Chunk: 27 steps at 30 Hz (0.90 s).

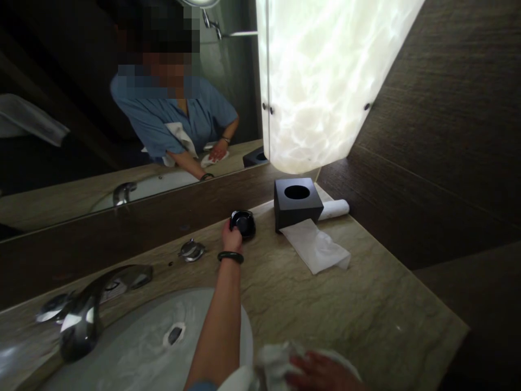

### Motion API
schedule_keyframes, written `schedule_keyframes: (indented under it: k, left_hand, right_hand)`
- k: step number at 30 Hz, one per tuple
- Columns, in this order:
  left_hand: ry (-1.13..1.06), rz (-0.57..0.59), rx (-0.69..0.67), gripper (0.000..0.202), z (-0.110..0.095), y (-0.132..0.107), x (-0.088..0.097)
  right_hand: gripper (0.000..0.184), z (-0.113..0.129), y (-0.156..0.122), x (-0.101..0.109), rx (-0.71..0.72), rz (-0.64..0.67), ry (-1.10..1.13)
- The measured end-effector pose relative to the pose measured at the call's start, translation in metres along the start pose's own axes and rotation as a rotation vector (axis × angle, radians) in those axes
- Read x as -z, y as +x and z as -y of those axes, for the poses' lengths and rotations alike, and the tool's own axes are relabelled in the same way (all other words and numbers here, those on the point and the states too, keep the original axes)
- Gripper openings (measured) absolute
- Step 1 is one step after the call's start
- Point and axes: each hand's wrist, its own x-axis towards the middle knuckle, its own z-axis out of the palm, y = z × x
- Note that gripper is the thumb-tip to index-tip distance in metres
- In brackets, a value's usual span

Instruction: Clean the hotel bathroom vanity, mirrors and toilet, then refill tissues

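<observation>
My left hand [233, 239], with a dark bangle at the wrist, grips the near-left edge of a small black dish [243, 224] by the back of the counter. The thumb lies over the dish's rim. Low in the view, my right hand [315, 370] presses on a bunched white cloth [277, 363] at the counter's front; it is blurred and partly cut off by the frame. More white cloth lies under my left forearm at the bottom edge. The mirror [52, 141] reflects both hands at the counter.
A round basin [142, 347] with a chrome faucet [87, 309] and a chrome knob [191, 250] fills the left. Right of the dish stand a dark tissue box [299, 203], a crumpled tissue [315, 247] and a rolled white towel [334, 209]. A lit lamp panel [317, 81] hangs above.
</observation>
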Motion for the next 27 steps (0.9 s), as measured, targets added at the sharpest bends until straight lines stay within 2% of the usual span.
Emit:
schedule_keyframes:
  k: [2,4,7,9,10,12,15,17,19,21,23,25,27]
  left_hand:
    - [0.083,-0.002,-0.059,0.052,0.004,0.002,-0.006]
    - [0.159,0.005,-0.106,0.056,0.006,0.003,-0.011]
    - [0.254,0.015,-0.166,0.061,0.006,0.002,-0.017]
    - [0.309,0.013,-0.200,0.064,0.005,0.001,-0.021]
    - [0.334,0.012,-0.215,0.065,0.005,-0.001,-0.023]
    - [0.378,0.017,-0.234,0.063,0.003,-0.004,-0.025]
    - [0.402,0.061,-0.246,0.058,-0.004,-0.010,-0.027]
    - [0.392,0.084,-0.258,0.055,-0.010,-0.018,-0.023]
    - [0.370,0.086,-0.282,0.052,-0.015,-0.031,-0.010]
    - [0.352,0.088,-0.309,0.049,-0.016,-0.052,0.015]
    - [0.340,0.106,-0.329,0.046,-0.011,-0.083,0.050]
    - [0.331,0.124,-0.333,0.044,-0.001,-0.120,0.089]
    - [0.313,0.145,-0.305,0.044,0.008,-0.159,0.126]
  right_hand:
    - [0.060,-0.025,0.011,0.017,-0.111,-0.052,-0.070]
    - [0.059,-0.058,0.056,0.034,-0.190,-0.130,-0.152]
    - [0.055,-0.098,0.136,0.045,-0.203,-0.214,-0.194]
    - [0.053,-0.112,0.169,0.044,-0.191,-0.230,-0.175]
    - [0.054,-0.114,0.174,0.043,-0.199,-0.240,-0.165]
    - [0.058,-0.111,0.165,0.037,-0.249,-0.285,-0.164]
    - [0.061,-0.079,0.116,0.014,-0.318,-0.346,-0.209]
    - [0.057,-0.047,0.072,-0.007,-0.258,-0.318,-0.249]
    - [0.053,-0.020,0.027,-0.024,-0.125,-0.272,-0.288]
    - [0.052,-0.012,-0.011,-0.028,-0.002,-0.280,-0.336]
    - [0.055,-0.023,-0.031,-0.020,-0.038,-0.347,-0.389]
    - [0.059,-0.045,-0.023,-0.013,-0.179,-0.443,-0.421]
    - [0.059,-0.059,0.010,-0.013,-0.210,-0.477,-0.363]
